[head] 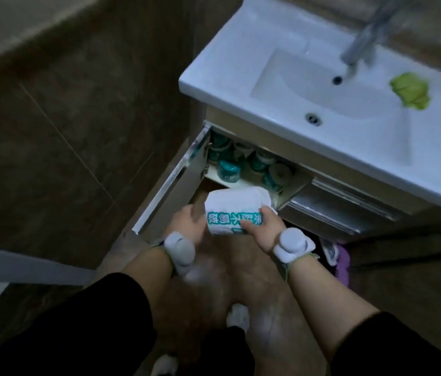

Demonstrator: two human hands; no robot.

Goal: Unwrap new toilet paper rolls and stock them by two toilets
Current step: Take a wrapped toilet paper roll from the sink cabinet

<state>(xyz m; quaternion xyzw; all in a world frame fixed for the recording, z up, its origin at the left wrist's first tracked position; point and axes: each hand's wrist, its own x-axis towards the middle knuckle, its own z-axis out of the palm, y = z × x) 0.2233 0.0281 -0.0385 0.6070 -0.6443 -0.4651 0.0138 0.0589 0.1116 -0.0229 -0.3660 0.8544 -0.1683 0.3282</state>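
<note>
A wrapped toilet paper roll (231, 210), white with a teal printed band, is held in front of the open vanity cabinet. My right hand (261, 229) grips its right side, fingers curled over the teal band. My left hand (188, 223) is at the roll's left end, blurred, and its fingers are hidden behind the roll. Inside the cabinet, several more wrapped rolls (229, 170) with teal labels stand on a shelf. Both wrists carry white sensor bands.
The cabinet door (170, 183) swings open to the left, toward a brown tiled wall. A white sink (322, 85) with a tap and a green cloth (410, 90) sits above. A purple object (341, 259) lies on the floor at right.
</note>
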